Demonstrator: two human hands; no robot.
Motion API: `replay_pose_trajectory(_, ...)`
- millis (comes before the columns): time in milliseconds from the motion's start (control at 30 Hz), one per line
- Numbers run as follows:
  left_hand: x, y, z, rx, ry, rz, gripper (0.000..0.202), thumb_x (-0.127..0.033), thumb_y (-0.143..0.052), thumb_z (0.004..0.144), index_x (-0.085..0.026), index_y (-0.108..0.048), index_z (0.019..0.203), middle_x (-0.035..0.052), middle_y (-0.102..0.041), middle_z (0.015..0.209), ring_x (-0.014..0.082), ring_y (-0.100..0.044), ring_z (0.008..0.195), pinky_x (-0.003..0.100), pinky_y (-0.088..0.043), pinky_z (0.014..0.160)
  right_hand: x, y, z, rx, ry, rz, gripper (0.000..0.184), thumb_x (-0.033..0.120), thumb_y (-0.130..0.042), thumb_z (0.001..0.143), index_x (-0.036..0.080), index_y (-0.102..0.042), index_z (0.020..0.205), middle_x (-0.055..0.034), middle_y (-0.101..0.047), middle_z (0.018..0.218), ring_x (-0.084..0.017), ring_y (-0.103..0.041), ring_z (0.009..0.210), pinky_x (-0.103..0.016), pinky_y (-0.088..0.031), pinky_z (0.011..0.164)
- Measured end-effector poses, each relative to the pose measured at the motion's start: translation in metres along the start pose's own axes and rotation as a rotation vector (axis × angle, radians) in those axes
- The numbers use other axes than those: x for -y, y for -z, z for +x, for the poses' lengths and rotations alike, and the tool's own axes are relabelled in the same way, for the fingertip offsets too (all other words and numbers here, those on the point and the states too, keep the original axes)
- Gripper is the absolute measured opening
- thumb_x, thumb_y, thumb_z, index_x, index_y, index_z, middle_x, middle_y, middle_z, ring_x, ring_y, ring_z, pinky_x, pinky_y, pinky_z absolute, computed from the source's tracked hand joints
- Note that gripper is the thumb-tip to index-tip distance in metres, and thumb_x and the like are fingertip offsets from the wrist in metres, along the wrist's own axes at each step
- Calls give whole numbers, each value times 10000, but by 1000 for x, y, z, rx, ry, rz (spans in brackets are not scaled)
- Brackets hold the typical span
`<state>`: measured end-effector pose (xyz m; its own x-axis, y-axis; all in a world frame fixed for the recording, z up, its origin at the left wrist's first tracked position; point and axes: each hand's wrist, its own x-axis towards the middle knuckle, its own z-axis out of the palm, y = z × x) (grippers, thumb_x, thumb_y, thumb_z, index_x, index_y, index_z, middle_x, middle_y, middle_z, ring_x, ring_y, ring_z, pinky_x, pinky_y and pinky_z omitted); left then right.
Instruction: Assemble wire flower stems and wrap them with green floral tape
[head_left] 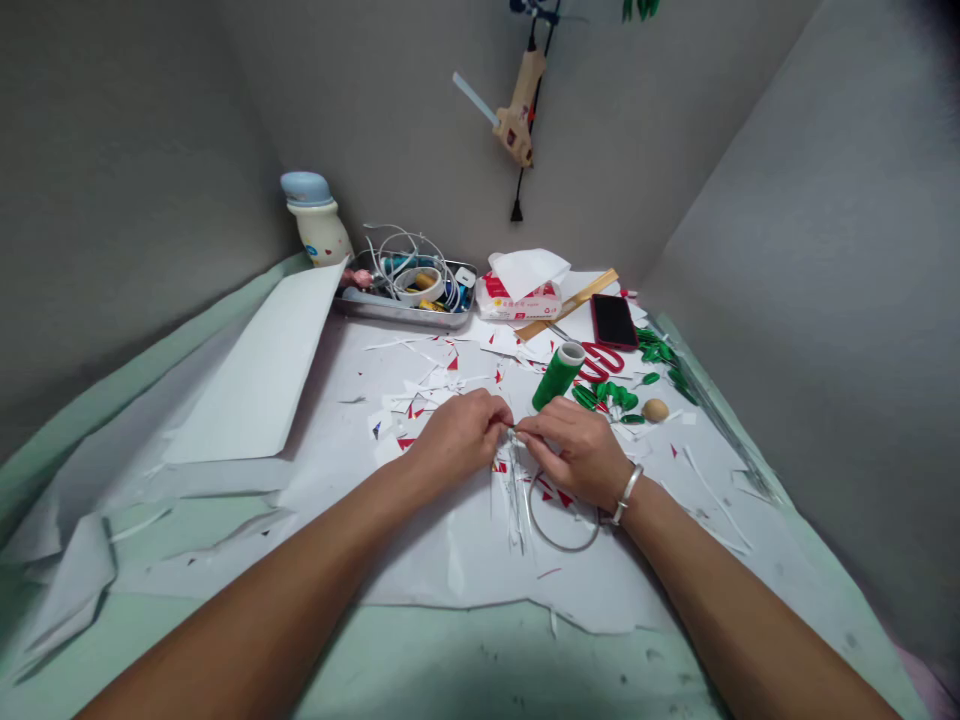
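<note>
My left hand (459, 436) and my right hand (576, 447) meet fingertip to fingertip over the white paper sheet (420, 530). Both are pinched on a thin silvery wire (553, 535) that curves in a loop below my right wrist. A bundle of thin silvery strips (514, 500) lies under the hands. A silver bangle sits on my right wrist. Just beyond my right hand lies a green tape roll (557, 374) on its side, with green leaf pieces (611, 396) and a small wooden bead (655, 410) beside it.
Red scissors (600, 360), a dark phone (613, 320), a wooden ruler (570, 304) and a tissue pack (519, 292) lie at the back. A metal tray (409, 308) of cables and tape, a bottle (319, 220) and white card (262, 370) stand left. A glue gun (517, 115) hangs on the wall.
</note>
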<state>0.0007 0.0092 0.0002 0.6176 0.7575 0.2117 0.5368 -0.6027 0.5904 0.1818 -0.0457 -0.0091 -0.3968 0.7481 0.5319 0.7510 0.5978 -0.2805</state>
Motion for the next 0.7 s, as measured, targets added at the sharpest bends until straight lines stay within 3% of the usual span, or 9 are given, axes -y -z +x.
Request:
replay_pose_trajectory(200,-3,1,0,112,-57,-182,174,-136,-510,777,-201,-660,837,10,-652,850,141,-574,752,263,-427,699,-15,-2,2,-98,-232,190,145,210,-541,879,196,-678,832,-26,-652,734,-151,-558,693,-278,-431,664)
replay_pose_trajectory(267,-5,5,0,82,-24,-298,159,-150,-503,786,-194,-648,832,10,-661,869,141,-584,782,269,-437,728,-18,-4,1,-75,-257,222,143,214,-544,876,203,-682,841,-26,-665,764,-153,-575,713,-278,-440,673)
replay_pose_trajectory(367,-7,9,2,-19,46,-380,128,-199,-502,805,-190,-626,835,13,-661,840,148,-588,791,281,-446,729,-14,-5,0,4,-183,204,147,204,-541,871,210,-685,846,-22,-666,758,-154,-563,710,-281,-437,674)
replay_pose_trajectory(533,-1,5,1,-170,63,-168,130,-178,-497,811,-195,-624,835,26,-642,855,167,-579,805,301,-438,727,0,-3,0,58,-8,78,146,218,-535,873,200,-679,862,-25,-617,679,-161,-513,686,-287,-418,657)
replay_pose_trajectory(700,3,-2,1,-44,-116,55,194,-100,-494,791,-202,-656,818,25,-644,814,175,-575,781,356,-403,820,-3,1,1,-101,-70,93,148,218,-526,885,201,-672,868,-31,-626,708,-164,-522,688,-301,-416,676)
